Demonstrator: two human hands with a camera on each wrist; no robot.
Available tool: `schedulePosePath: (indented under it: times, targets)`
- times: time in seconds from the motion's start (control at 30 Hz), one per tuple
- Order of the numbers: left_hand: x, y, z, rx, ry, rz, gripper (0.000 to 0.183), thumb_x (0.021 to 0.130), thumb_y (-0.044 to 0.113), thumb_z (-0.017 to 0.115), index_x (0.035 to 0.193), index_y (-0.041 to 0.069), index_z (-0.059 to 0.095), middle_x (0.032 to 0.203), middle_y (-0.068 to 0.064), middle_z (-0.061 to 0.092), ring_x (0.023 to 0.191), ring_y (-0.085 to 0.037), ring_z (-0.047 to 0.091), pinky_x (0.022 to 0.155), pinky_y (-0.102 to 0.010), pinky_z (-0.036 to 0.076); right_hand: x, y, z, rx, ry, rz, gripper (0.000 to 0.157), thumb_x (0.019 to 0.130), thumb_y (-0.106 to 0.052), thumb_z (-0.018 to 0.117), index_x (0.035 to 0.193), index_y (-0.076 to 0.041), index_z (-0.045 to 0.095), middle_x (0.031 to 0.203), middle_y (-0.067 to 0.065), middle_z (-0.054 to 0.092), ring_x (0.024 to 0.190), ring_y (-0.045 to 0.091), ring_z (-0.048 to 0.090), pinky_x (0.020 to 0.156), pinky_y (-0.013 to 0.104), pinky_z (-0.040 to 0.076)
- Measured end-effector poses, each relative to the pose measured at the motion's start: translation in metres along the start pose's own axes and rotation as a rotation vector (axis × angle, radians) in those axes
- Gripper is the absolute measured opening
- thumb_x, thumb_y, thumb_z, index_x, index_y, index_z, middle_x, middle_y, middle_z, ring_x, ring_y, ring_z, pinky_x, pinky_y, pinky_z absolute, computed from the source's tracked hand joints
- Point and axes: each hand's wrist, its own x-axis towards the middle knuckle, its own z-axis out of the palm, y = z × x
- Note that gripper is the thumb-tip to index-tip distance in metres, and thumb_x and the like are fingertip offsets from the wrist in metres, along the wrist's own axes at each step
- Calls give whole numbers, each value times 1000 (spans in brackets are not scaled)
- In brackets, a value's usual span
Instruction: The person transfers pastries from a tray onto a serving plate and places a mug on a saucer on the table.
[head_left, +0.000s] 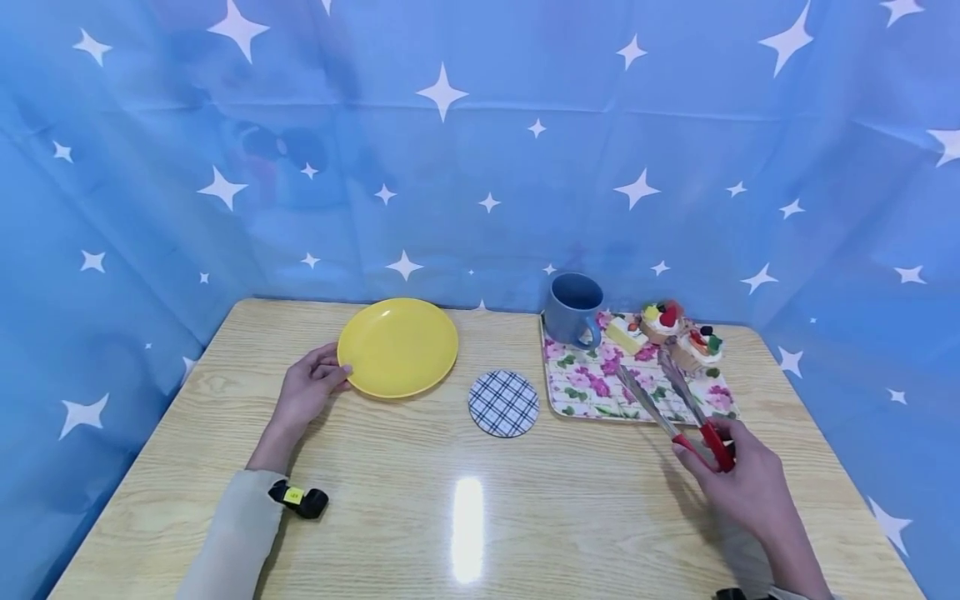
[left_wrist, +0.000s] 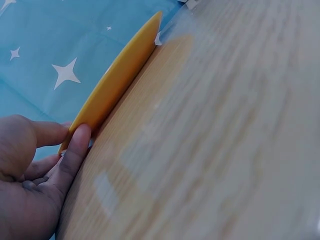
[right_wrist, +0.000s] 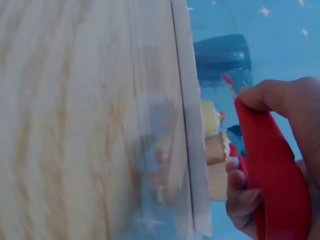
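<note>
At the left of the wooden surface (head_left: 390, 492), the left hand (head_left: 309, 387) pinches the rim of a yellow plate (head_left: 399, 348), thumb above and fingers tucked partly out of sight beneath. The left wrist view catches the plate nearly edge-on, so its upper face is lost there; whether its base fully touches the surface I cannot tell.

Over at the right, the right hand (head_left: 750, 479) grips the red handles of metal tongs (head_left: 699, 413), their arms spread apart above a floral tray (head_left: 592, 400). One tip ends beside the front cupcake (head_left: 696, 350); contact is unclear. The rear cupcake (head_left: 660, 321) partly covers something reddish-brown, too hidden to name. A cake slice (head_left: 626, 335) sits between them and a blue mug (head_left: 566, 308), which hides the tray's back left corner and blurs in the right wrist view. A plaid coaster (head_left: 504, 404) lies between plate and tray. The right sleeve is mostly cut off.
</note>
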Motion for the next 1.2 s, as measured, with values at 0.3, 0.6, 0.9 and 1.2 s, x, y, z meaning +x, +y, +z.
schedulePosePath:
  times: [0.3, 0.6, 0.9, 1.2]
  targets:
    - [4, -2, 1, -8, -19, 6, 60, 103, 13, 63, 158, 9, 38, 118, -9, 54, 92, -1, 66, 88, -22, 65, 2, -1, -7, -3, 64, -18, 69, 91, -47, 76, 132, 5, 56, 96, 22, 65, 63, 15, 47, 46, 22, 35]
    - [3, -2, 0, -24, -24, 2, 61, 104, 9, 60, 159, 9, 35, 120, -8, 52, 93, -2, 65, 88, -22, 65, 9, 5, -18, -11, 69, 34, 77, 91, -53, 74, 137, 5, 53, 92, 21, 65, 66, 20, 52, 46, 24, 37]
    - [2, -4, 0, -35, -21, -2, 61, 104, 8, 59, 160, 9, 35, 120, -8, 52, 93, -2, 65, 87, -22, 65, 19, 12, -32, -18, 95, 39, 80, 91, -51, 74, 138, 9, 52, 108, 33, 64, 70, 23, 58, 46, 22, 42]
    - [2, -4, 0, -31, -21, -5, 61, 104, 9, 59, 160, 10, 34, 123, -11, 51, 94, -2, 65, 88, -22, 65, 30, 16, -37, -27, 87, 73, 84, 91, -55, 72, 140, 9, 50, 114, 35, 62, 82, 36, 64, 53, 24, 45]
